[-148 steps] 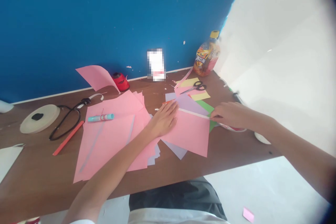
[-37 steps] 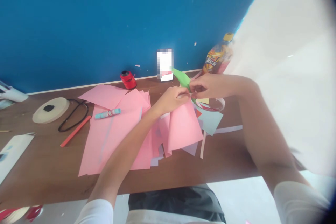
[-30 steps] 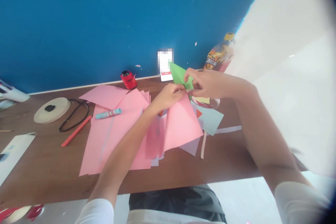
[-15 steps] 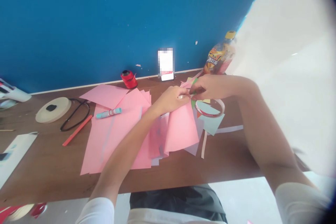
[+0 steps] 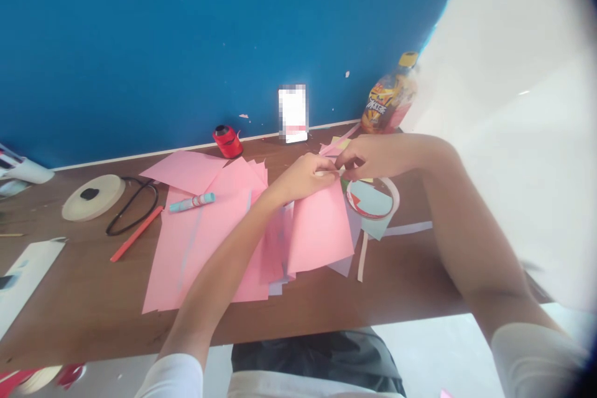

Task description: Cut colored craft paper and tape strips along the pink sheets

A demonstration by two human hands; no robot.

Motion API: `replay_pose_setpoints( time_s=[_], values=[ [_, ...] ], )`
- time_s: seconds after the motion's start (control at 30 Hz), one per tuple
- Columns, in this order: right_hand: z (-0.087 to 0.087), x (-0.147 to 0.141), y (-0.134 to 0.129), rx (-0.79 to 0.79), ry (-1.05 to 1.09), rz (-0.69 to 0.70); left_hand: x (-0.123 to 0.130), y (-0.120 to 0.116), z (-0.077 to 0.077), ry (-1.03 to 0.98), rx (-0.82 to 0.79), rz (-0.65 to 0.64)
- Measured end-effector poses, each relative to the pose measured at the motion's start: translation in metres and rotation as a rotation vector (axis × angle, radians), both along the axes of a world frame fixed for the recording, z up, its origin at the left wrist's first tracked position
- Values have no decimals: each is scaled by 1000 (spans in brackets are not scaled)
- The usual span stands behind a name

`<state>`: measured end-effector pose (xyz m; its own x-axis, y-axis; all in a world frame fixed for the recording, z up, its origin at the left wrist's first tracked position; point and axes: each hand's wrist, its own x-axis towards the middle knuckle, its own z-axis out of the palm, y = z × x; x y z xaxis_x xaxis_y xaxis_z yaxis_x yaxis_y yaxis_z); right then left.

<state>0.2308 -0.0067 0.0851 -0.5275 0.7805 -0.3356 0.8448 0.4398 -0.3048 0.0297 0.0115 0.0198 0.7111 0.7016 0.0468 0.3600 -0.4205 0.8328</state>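
My left hand is closed on the top edge of a folded pink sheet, which hangs down toward the table's front. Fingertip to fingertip with it, my right hand pinches at the sheet's upper corner, where a small pale strip shows between the hands. What the right fingers grip exactly is too small to tell. More pink sheets lie fanned out under my left forearm, with a light blue glue stick on them. A tape roll rests on light blue paper right of the held sheet.
A lit phone leans against the blue wall. Beside it stand a red spool on the left and a drink bottle on the right. Farther left on the table are a cream roll, a black cord and a red stick.
The held pink sheet has flattened a little, and its lower left edge has shifted left. The green piece by my right fingers is now mostly hidden. Both hands stay almost in place.
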Motion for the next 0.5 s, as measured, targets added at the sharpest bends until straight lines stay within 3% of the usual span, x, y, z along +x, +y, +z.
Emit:
replay_pose_setpoints(
  time_s=[0.23, 0.5],
  values=[
    [-1, -10, -3, -41, -88, -146, -1, 7, -8, 36, -57, -2],
    [-1, -9, -2, 32, -108, -67, -4, 9, -7, 37, 27, 45]
  ],
)
